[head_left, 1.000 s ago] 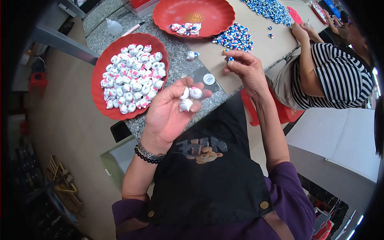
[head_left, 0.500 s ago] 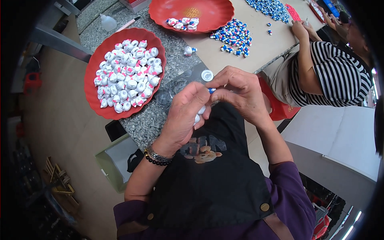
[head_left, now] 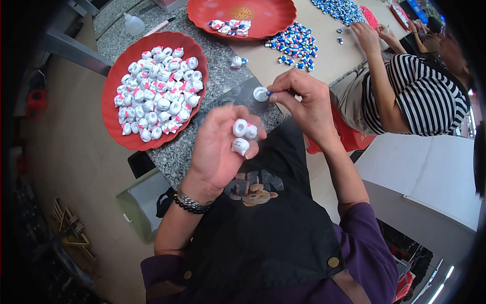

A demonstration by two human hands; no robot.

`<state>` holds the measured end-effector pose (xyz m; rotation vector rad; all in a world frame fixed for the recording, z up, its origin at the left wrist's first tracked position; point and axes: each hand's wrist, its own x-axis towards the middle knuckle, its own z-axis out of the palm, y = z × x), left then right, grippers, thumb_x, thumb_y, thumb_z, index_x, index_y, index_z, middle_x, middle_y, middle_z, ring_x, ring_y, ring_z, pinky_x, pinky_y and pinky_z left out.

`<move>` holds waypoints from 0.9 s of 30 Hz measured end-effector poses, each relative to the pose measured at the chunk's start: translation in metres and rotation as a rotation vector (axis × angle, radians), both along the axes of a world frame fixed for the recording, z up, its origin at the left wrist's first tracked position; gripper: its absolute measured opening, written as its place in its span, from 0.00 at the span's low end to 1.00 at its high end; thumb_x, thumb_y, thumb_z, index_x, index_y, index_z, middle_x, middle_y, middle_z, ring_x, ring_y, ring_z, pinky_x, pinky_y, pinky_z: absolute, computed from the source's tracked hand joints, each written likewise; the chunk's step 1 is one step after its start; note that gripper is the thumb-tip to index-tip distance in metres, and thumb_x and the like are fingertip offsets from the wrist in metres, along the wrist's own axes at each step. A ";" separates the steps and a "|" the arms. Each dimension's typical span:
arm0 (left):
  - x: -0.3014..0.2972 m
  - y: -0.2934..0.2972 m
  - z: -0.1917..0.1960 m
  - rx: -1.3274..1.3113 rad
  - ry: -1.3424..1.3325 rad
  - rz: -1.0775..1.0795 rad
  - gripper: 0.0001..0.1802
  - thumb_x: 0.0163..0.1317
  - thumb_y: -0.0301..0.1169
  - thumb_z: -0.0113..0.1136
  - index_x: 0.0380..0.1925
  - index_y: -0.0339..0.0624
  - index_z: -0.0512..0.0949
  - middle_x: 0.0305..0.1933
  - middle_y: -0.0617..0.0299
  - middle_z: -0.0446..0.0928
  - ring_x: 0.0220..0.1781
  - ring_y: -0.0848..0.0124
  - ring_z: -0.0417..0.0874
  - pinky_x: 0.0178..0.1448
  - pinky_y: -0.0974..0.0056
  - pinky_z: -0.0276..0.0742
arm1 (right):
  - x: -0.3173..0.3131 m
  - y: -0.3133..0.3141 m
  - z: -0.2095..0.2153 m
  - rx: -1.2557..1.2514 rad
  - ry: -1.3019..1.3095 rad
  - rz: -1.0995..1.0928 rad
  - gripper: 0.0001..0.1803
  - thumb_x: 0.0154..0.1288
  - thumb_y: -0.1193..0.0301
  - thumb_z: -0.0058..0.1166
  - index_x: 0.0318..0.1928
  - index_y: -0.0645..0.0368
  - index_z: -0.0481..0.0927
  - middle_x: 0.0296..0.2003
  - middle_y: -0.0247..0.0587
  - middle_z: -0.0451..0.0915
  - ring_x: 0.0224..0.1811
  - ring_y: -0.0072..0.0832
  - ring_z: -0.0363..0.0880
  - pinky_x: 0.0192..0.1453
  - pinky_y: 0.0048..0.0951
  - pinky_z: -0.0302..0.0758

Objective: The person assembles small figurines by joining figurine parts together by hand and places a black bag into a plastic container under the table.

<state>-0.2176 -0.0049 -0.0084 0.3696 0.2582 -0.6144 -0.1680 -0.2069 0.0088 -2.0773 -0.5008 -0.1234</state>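
Right hand (head_left: pixel 307 105) moved off our left hand (head_left: pixel 213 152), pinching 1 blue piece (head_left: pixel 270 95) by the round dish (head_left: pixel 260 93); left cups 3 white heads (head_left: pixel 240 147). We'd guess light, stiff, slick: grip sides.

Open lane: stone counter (head_left: pixel 218 66) between left red plate (head_left: pixel 108 109) and far red plate (head_left: pixel 271 23), one loose white piece (head_left: pixel 236 62) in it. Left plate heaped, blocks left side; left hand (head_left: pixel 207 152) sits near its rim. Small round dish (head_left: pixel 260 94) right at right hand's (head_left: pixel 304 104) fingertips, tight there. Narrow gap between hands. Blue-and-white pile (head_left: pixel 296 43) obstructs ahead of right hand. Bare brown sheet (head_left: pixel 326 61) right of pile passable; co-worker's arm (head_left: pixel 377 63) limits far right.
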 end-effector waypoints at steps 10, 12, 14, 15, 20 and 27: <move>-0.005 0.019 -0.005 -0.054 -0.156 -0.008 0.24 0.76 0.46 0.44 0.54 0.33 0.70 0.44 0.52 0.75 0.36 0.68 0.77 0.22 0.75 0.67 | 0.013 0.008 -0.021 -0.438 -0.285 0.092 0.05 0.51 0.80 0.58 0.30 0.63 0.76 0.30 0.43 0.74 0.35 0.41 0.77 0.37 0.38 0.75; -0.006 0.019 -0.009 -0.033 -0.131 0.002 0.27 0.75 0.49 0.44 0.56 0.34 0.70 0.42 0.55 0.75 0.32 0.71 0.74 0.18 0.75 0.64 | 0.011 0.007 -0.017 -0.481 -0.220 0.119 0.07 0.50 0.76 0.54 0.32 0.60 0.75 0.31 0.43 0.72 0.40 0.43 0.76 0.41 0.41 0.75; -0.007 0.018 -0.011 -0.039 -0.127 0.013 0.28 0.74 0.51 0.44 0.57 0.36 0.70 0.40 0.57 0.75 0.30 0.73 0.72 0.17 0.75 0.62 | 0.010 0.008 -0.016 -0.478 -0.246 0.120 0.07 0.50 0.76 0.54 0.32 0.60 0.75 0.31 0.43 0.72 0.40 0.43 0.76 0.41 0.41 0.75; -0.007 0.017 -0.013 -0.055 -0.136 0.018 0.28 0.74 0.51 0.44 0.58 0.36 0.70 0.40 0.57 0.74 0.30 0.73 0.71 0.17 0.75 0.62 | 0.010 0.009 -0.016 -0.478 -0.255 0.119 0.07 0.50 0.76 0.55 0.32 0.60 0.75 0.31 0.43 0.72 0.40 0.43 0.76 0.41 0.41 0.75; -0.007 0.013 -0.012 -0.053 -0.136 0.043 0.30 0.74 0.52 0.44 0.63 0.41 0.68 0.37 0.60 0.73 0.29 0.75 0.69 0.17 0.75 0.60 | 0.007 0.009 -0.019 -0.457 -0.320 0.069 0.06 0.50 0.79 0.58 0.31 0.61 0.78 0.30 0.42 0.74 0.36 0.40 0.78 0.38 0.37 0.77; -0.003 0.006 -0.007 0.023 -0.093 0.067 0.28 0.75 0.47 0.48 0.65 0.41 0.66 0.38 0.61 0.73 0.29 0.76 0.69 0.20 0.75 0.61 | 0.005 0.005 -0.024 -0.011 -0.156 -0.149 0.06 0.57 0.82 0.63 0.35 0.63 0.83 0.30 0.37 0.82 0.30 0.24 0.80 0.33 0.27 0.76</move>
